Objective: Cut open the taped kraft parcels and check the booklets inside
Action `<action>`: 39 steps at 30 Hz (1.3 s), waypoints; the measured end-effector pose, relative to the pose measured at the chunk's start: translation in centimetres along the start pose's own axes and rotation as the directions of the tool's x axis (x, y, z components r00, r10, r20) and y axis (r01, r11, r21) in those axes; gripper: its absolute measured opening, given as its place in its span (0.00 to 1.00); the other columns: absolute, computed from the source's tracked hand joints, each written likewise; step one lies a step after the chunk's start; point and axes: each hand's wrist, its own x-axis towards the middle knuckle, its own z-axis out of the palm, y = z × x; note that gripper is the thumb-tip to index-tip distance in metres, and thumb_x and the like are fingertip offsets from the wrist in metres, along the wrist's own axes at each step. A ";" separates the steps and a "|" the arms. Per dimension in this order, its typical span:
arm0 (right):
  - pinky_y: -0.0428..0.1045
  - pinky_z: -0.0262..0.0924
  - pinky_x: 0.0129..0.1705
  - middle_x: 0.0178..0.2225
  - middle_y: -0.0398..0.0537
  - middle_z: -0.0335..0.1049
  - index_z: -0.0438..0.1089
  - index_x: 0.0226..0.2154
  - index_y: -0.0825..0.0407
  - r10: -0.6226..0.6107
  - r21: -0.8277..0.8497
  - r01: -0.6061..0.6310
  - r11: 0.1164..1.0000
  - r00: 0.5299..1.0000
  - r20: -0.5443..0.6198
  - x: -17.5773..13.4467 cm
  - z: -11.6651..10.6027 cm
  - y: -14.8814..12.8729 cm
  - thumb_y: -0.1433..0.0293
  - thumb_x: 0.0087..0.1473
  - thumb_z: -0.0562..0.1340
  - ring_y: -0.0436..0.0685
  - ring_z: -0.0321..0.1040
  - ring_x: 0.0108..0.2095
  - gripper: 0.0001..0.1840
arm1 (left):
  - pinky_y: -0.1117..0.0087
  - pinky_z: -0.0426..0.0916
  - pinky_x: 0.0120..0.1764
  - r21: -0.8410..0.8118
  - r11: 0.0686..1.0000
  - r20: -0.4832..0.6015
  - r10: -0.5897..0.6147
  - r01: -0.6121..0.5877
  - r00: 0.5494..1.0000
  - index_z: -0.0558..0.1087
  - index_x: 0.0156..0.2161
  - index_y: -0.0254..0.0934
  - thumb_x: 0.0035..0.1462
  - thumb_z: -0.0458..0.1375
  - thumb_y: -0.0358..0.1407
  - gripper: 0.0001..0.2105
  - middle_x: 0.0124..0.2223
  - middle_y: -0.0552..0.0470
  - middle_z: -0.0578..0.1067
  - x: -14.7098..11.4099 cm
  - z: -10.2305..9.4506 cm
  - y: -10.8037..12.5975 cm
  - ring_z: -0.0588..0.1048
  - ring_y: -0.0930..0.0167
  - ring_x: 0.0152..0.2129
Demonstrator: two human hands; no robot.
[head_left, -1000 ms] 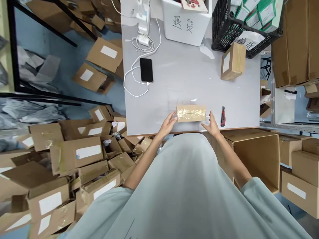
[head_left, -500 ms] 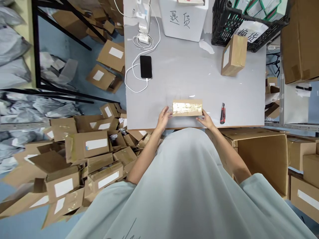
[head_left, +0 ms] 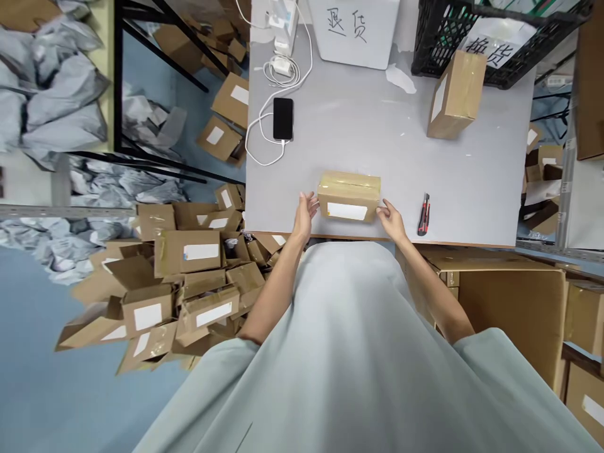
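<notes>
Left grip [head_left: 304,215]: half open, fingers bent, tips at the left end of a long brown cardboard carton [head_left: 349,192]; whether they press on it, I cannot tell.
Right grip [head_left: 391,223]: thumb and fingers slightly parted, tips at the carton's right end; how firm the hold is cannot be told.
Carton: between both hands, near the front edge of the grey worktop [head_left: 358,132], a white rectangular label [head_left: 347,211] on the side facing the wearer, glossy tape [head_left: 353,180] along its top.
Cutter: a red-and-black box knife [head_left: 424,215] lying to the right of the right hand, apart from it.
Phone: a black rectangular handset [head_left: 283,119] further back on the left, a white cable plugged into its lower end.
Back right: a taller brown cardboard box [head_left: 457,94] near a black plastic crate [head_left: 431,47].
Back middle: a white plastic bin [head_left: 356,31] with handwritten black characters.
</notes>
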 end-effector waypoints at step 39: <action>0.67 0.68 0.71 0.67 0.63 0.76 0.75 0.66 0.53 0.072 0.053 -0.077 0.996 0.993 0.095 4.3 -1.6 -1.0 0.52 0.59 0.72 0.71 0.74 0.68 0.38 | 0.52 0.65 0.71 0.052 0.997 0.068 -0.067 0.064 0.995 0.69 0.74 0.35 0.78 0.45 0.57 0.34 0.76 0.33 0.67 2.2 2.1 -0.2 0.68 0.54 0.73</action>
